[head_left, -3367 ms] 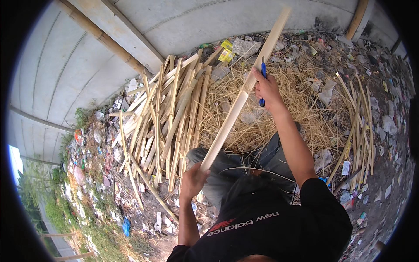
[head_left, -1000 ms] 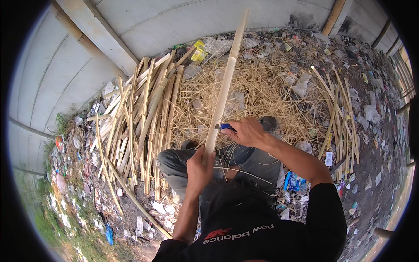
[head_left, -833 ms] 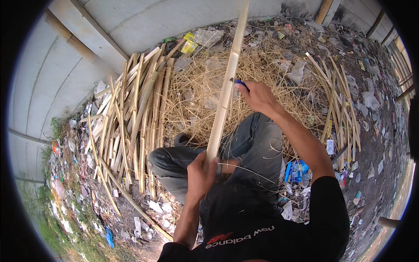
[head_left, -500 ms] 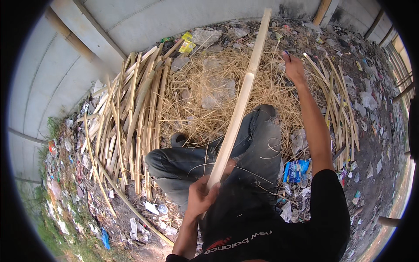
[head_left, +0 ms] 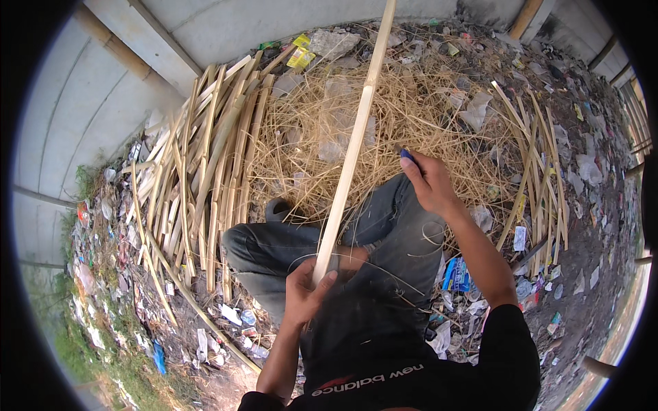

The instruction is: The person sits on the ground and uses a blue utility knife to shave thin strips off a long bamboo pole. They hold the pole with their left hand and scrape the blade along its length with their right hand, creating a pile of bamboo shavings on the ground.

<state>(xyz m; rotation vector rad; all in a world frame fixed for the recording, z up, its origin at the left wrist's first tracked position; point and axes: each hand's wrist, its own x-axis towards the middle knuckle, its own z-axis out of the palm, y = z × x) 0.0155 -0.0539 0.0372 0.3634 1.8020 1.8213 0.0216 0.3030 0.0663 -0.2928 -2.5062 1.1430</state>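
Observation:
My left hand (head_left: 301,293) is closed around the near end of a long, pale split bamboo strip (head_left: 351,151). The strip slants up and away from my lap, past the top edge of the view. To its right, my right hand (head_left: 434,185) grips a small blue-handled knife (head_left: 406,156), apart from the bamboo; only the front of the handle and a short dark tip show. Thin curled shavings lie on my crossed legs (head_left: 404,240). Beyond my knees spreads a heap of straw-coloured bamboo shavings (head_left: 301,144).
Many bamboo strips (head_left: 212,164) lie piled at the left, beside a pale wall (head_left: 226,31). A smaller bundle of thin strips (head_left: 538,171) rests at the right. Plastic scraps and a blue packet (head_left: 456,275) litter the ground around me.
My right hand has come down and left, back toward the strip, with the knife in it. The bamboo's far end has swung left, and my left hand has shifted slightly left and up.

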